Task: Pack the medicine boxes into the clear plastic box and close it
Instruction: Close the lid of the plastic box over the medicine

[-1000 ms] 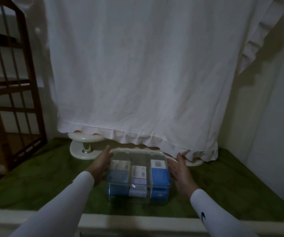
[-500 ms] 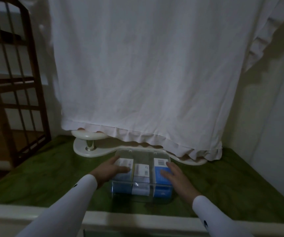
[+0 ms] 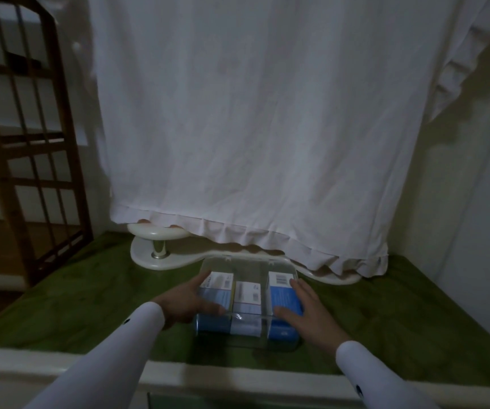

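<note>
A clear plastic box point(image 3: 248, 265) sits on the green cloth near the front edge, its lid down over three medicine boxes standing side by side: a blue-and-white one on the left point(image 3: 218, 286), a white one in the middle point(image 3: 246, 293) and a blue one on the right point(image 3: 280, 292). My left hand point(image 3: 186, 302) lies flat on the left part of the lid, fingers spread. My right hand point(image 3: 308, 314) lies flat on the right part of the lid, fingers spread. Neither hand grips anything.
A white curved stand point(image 3: 158, 243) with a metal post sits behind the box, partly under a hanging white cloth point(image 3: 252, 128). A wooden lattice frame point(image 3: 28, 128) leans at the left. A white ledge point(image 3: 208, 379) runs along the front of the green surface point(image 3: 75, 305).
Both hands moved from the sides of the box onto the top of its lid and now press flat there. The view has shifted slightly.
</note>
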